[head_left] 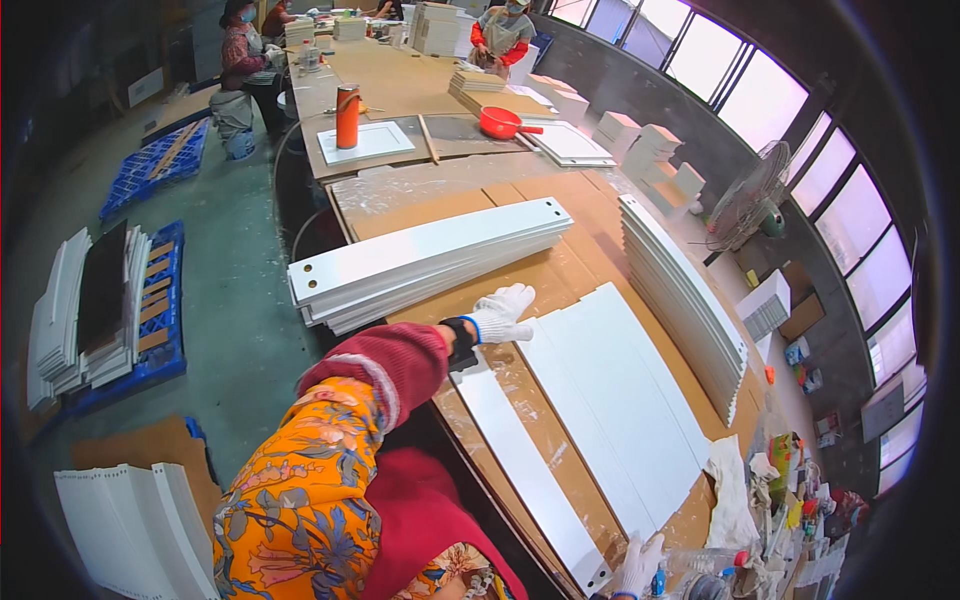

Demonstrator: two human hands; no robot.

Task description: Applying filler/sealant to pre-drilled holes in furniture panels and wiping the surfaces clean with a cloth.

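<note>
My left hand [503, 313], in a white knit glove, is stretched over the cardboard-covered table with its fingers spread and nothing in them. Below its wrist lies the far end of a narrow white panel [515, 440] with holes at its near end. Just right of the fingertips begins a flat group of white panels [615, 405], side by side. At the lower edge my right hand [640, 567], also gloved, is partly cut off. Its visible fingers look extended beside the near end of those panels; whether they touch is unclear. A stack of white panels [430, 250] stands beyond my left hand.
Another panel stack [685, 300] runs along the right side. Clear plastic bottles [705, 560] and cloths [732, 490] crowd the lower right. Farther up are an orange flask [347, 117] and a red pan [503, 122]. A fan [755, 205] stands right; co-workers [503, 38] are at the far end.
</note>
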